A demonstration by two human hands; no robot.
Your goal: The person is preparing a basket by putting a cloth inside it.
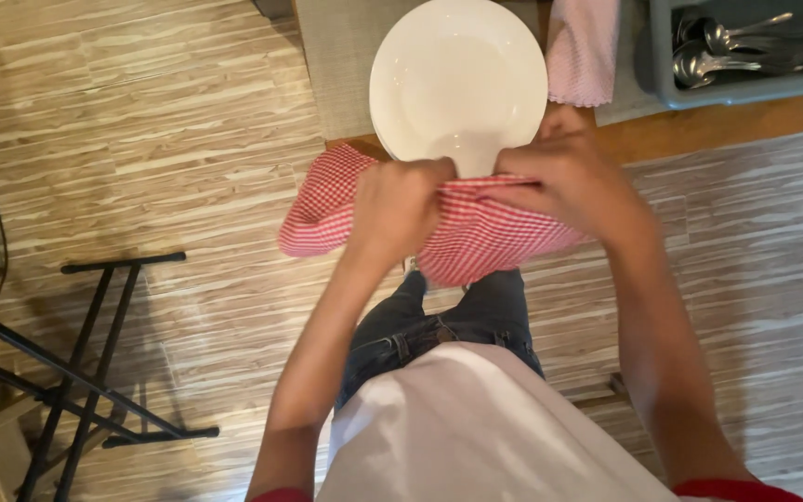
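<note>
A round white plate [457, 79] is held out over the counter edge, its near rim wrapped in a red-and-white checked cloth [485, 237]. My left hand [400, 206] grips the plate's near rim through the cloth on the left. On the right my right hand [569, 181] pinches the cloth against the same rim. The cloth hangs below both hands and hides the plate's lower edge.
A pink cloth [583, 46] lies on a beige mat [341, 56] on the wooden counter [699, 130]. A grey tray [745, 88] holding spoons sits at top right. A black metal stand [95, 363] occupies the wood floor at left.
</note>
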